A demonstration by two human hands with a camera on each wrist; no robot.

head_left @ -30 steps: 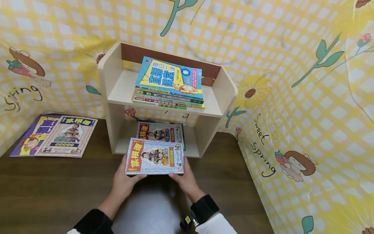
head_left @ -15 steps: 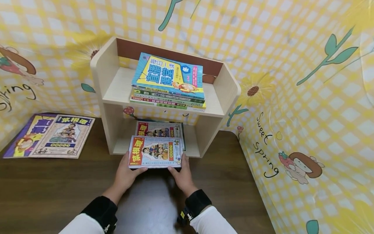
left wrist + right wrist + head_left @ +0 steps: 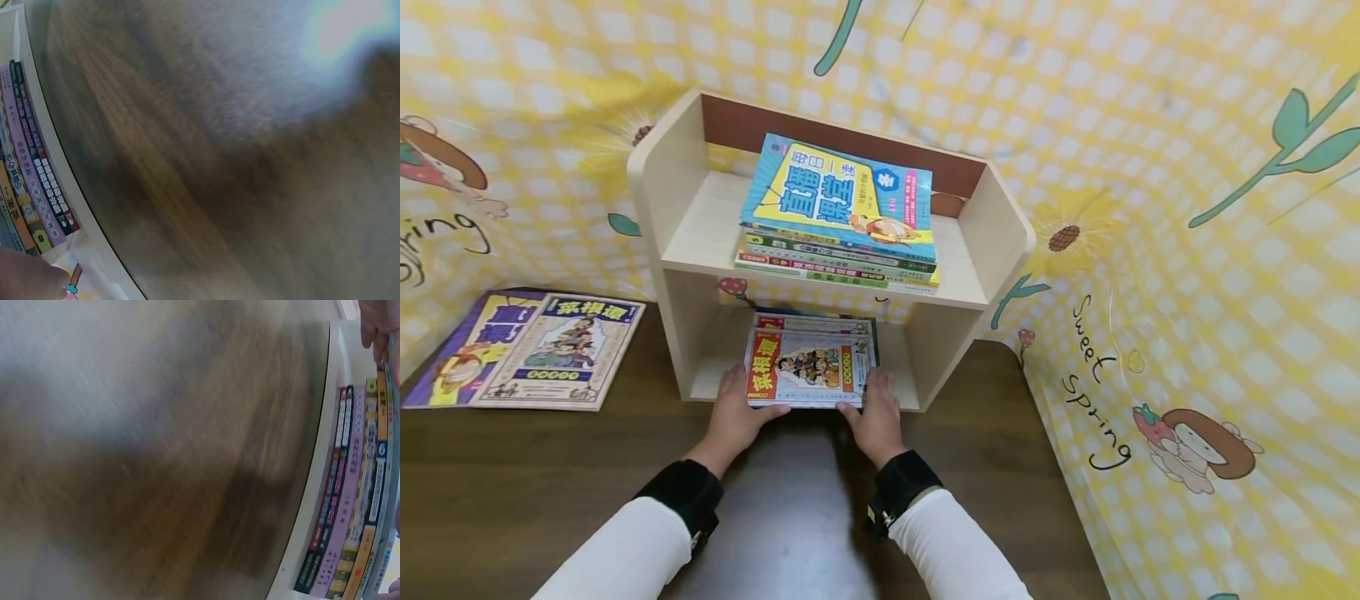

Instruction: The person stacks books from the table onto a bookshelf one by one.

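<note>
Both hands pinch the red-and-white illustrated paperback (image 3: 808, 370) at centre frame: left hand (image 3: 735, 417) and right hand (image 3: 872, 414) on its near corners, long axis sideways, half inside the pale wooden shelf's (image 3: 679, 242) lower bay.

A small two-tier bookshelf (image 3: 992, 225) stands at the back edge of the table (image 3: 512, 500), near its right end. A stack of books (image 3: 838, 218) lies flat on the upper shelf. In the lower compartment a book (image 3: 808, 369) lies on top of a pile (image 3: 814, 322), at its front edge. The left hand (image 3: 735, 415) holds the book's left corner, the right hand (image 3: 874, 417) its right corner. Two more books (image 3: 527, 348) lie flat, overlapping, at the table's back left corner.
</note>
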